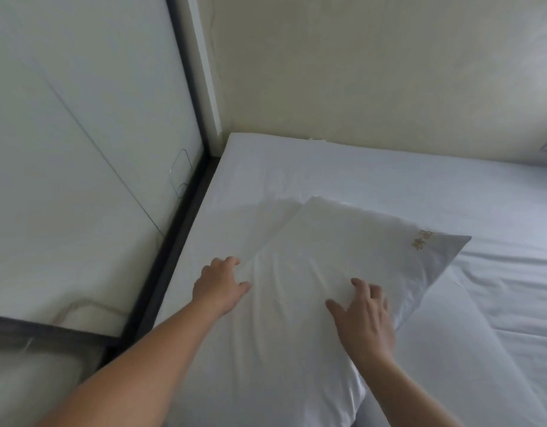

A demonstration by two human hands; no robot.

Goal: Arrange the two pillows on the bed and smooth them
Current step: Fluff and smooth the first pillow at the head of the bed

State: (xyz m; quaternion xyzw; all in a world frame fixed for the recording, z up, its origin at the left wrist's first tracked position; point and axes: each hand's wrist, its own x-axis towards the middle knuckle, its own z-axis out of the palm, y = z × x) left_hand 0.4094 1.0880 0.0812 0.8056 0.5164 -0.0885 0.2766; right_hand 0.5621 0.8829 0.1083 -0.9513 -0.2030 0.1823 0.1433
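Observation:
A white pillow [336, 245] with gold embroidered characters near its far right corner lies slanted on the bed [373, 167]. A second white pillow [450, 343] lies partly under it, showing at the lower right. My left hand [219, 285] rests on the upper pillow's left edge, fingers curled against the fabric. My right hand [364, 322] lies flat on the pillow's top with its fingers spread. Creases run across the case between my two hands.
The bed's white sheet reaches a cream wall [373, 72] at the back. A dark frame rail [176, 238] runs along the bed's left side, with a white panel [81, 149] beyond it. Open sheet lies behind and right of the pillows.

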